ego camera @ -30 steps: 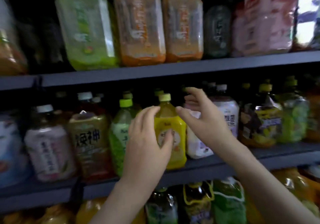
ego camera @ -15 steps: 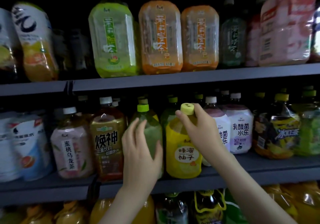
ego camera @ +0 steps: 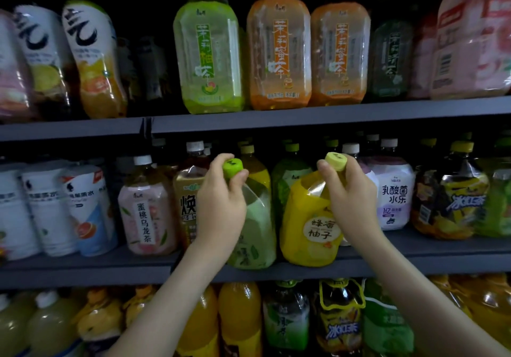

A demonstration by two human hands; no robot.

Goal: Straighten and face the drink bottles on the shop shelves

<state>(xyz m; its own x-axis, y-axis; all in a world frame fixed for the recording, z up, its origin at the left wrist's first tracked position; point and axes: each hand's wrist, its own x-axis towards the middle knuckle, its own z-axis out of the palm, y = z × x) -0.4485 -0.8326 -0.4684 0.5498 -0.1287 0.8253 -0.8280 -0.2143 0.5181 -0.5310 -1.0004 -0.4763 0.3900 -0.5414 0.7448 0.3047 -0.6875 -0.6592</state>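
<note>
Mid shelf [ego camera: 431,258], front row. Well left of the yellow bottle [ego camera: 307,218]: pink peach-tea bottle [ego camera: 146,212], upright, label out. Next, a brown bottle [ego camera: 185,196], partly hidden by the left hand [ego camera: 221,207]. Left hand is curled round the neck of the green bottle [ego camera: 255,235], just under its green cap [ego camera: 232,167]. That bottle stands just left of the yellow one w/ pale green drink inside; label prob. turned sideways, hand blocks most. Yellow bottle sits at the shelf front edge, yellow drink inside, label facing out. Both long axes approx. vertical, tops tipped toward camera. Right hand [ego camera: 351,199] grips its neck below the yellow cap [ego camera: 336,160]. Just right of it: white bottle [ego camera: 392,190], purple label, upright.
</note>
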